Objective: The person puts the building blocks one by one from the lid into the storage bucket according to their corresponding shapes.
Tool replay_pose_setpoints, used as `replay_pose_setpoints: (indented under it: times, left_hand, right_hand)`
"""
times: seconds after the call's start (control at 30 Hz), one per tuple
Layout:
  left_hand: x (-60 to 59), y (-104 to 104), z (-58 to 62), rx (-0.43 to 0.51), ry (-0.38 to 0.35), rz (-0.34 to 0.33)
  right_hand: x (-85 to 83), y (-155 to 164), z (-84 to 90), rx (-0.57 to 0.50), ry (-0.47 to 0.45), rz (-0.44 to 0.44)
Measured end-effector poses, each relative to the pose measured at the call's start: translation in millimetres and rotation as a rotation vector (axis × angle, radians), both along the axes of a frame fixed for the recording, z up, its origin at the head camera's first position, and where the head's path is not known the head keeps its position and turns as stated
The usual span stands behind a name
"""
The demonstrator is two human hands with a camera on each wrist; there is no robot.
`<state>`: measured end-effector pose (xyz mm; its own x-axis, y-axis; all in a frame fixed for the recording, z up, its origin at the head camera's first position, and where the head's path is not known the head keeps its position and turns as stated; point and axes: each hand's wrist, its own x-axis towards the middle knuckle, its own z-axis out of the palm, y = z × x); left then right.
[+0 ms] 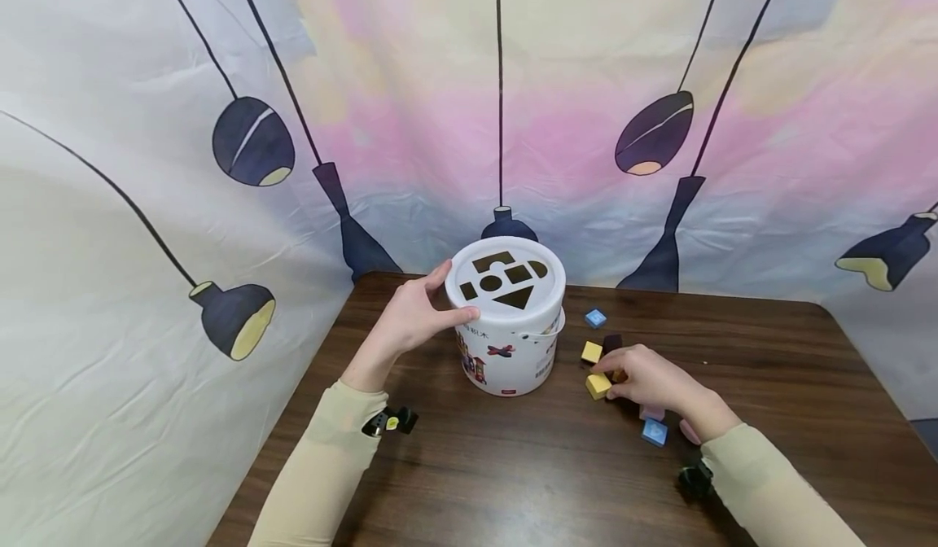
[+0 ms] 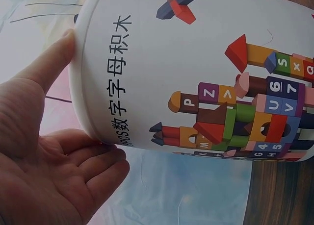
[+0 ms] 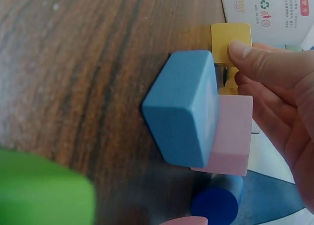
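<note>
A white bucket (image 1: 506, 360) printed with toy blocks stands upright on the table, its lid (image 1: 479, 303) cut with several shaped holes. My left hand (image 1: 414, 319) touches the lid's left rim, thumb and fingers spread; the left wrist view shows the fingers (image 2: 105, 168) fairly straight. To the right of the bucket, my right hand (image 1: 645, 380) pinches a yellow block (image 1: 597, 386) low at the table; the thumb lies on it in the right wrist view. Another yellow block (image 1: 591, 352) and a dark brown block (image 1: 611, 341) lie just beyond that hand.
A blue block (image 1: 655, 432) and a pink block (image 3: 234, 132) lie nearer me, below the right hand. A small blue block (image 1: 595, 318) sits farther back. The right wrist view also has a blue cylinder (image 3: 216, 205) and a green block (image 3: 44, 190). Behind the table (image 1: 484, 466) hangs a lamp-patterned cloth (image 1: 425, 148).
</note>
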<state>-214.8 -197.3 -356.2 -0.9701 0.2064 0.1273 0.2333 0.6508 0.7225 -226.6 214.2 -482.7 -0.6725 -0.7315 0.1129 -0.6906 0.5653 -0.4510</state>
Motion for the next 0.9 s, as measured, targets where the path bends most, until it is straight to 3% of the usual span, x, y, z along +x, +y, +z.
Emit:
replay_pose_setpoints:
  times: [0.47,0.9]
  left_hand:
    - [-2.1,-1,-1.9,0.007,-0.005,-0.007]
    - [-0.4,-1,0.5,0.012,-0.015,-0.004]
  right_hand:
    - [2.8,3,3.3,-0.081,-0.049,-0.031]
    - [1.2,10,20.1,-0.133,-0.056,-0.110]
